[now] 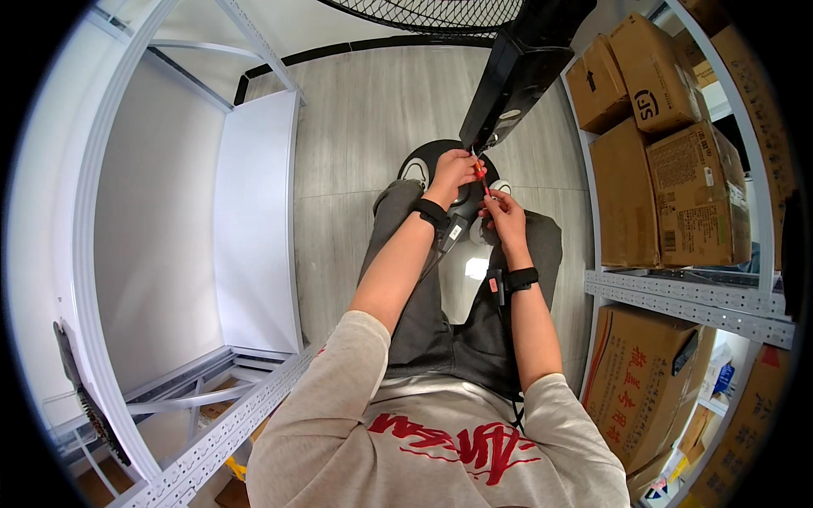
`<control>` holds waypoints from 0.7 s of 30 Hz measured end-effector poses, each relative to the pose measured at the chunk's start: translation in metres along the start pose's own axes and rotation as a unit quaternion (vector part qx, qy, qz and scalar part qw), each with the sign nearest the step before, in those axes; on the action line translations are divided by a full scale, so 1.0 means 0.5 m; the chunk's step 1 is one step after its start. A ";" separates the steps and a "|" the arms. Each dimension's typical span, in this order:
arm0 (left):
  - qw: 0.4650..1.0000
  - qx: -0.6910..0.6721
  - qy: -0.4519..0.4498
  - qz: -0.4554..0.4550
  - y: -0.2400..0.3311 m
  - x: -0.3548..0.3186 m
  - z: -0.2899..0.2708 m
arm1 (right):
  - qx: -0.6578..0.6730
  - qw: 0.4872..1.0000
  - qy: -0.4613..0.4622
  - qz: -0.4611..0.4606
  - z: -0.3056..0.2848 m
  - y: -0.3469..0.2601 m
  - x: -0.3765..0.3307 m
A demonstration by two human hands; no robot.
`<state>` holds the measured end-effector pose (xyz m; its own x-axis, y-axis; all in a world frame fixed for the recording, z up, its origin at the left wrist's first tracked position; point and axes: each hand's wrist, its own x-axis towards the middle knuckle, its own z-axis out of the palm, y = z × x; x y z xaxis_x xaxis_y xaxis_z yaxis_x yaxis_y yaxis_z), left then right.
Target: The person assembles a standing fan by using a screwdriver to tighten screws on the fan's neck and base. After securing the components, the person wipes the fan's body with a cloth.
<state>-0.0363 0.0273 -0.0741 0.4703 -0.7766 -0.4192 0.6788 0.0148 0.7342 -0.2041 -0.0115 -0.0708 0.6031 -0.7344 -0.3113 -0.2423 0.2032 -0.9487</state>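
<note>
Both forearms run up from the lower edge over a grey shirt with red lettering, each wrist banded in black, to the work between the knees. Left hand [453, 169] is clenched on the small red-handled screwdriver [480, 172], which stands just under the lower end of the black fan column [517, 72]; its tip is too small to make out. Right hand [506, 213] sits just beside and below, fingers curled at the tool's lower end; whether it is pinching the handle or only steadying it I cannot tell. Beneath both hands lies the round black fan base [423, 157], with the person's shoes on it. Going by this, the tall column leans over the lap with the wire grille [423, 13] at the top (top-heavy, by the look of it), so a slipped screwdriver could let it swing or drop toward the hands. A loosened screw might also fall onto the grey floor [356, 127] and roll under the white metal shelving [254, 220] or the rack of cardboard boxes [669, 169].
</note>
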 end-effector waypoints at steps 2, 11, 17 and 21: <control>1.000 -0.003 0.003 0.004 0.002 0.000 0.004 | 0.001 1.000 0.000 -0.003 -0.002 0.000 -0.001; 1.000 -0.025 -0.007 0.018 0.005 -0.005 0.007 | 0.005 1.000 0.000 -0.019 -0.002 -0.015 -0.009; 0.999 -0.008 0.023 0.032 0.004 -0.005 0.012 | 0.010 1.000 -0.015 -0.004 0.000 -0.005 -0.004; 0.999 -0.011 0.033 0.037 0.000 -0.003 0.011 | 0.000 1.000 -0.011 -0.003 0.001 -0.007 -0.005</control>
<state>-0.0403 0.0250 -0.0703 0.5557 -0.7293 -0.3992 0.6525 0.0850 0.7530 -0.2043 -0.0098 -0.0669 0.6219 -0.7208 -0.3061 -0.2382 0.1982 -0.9508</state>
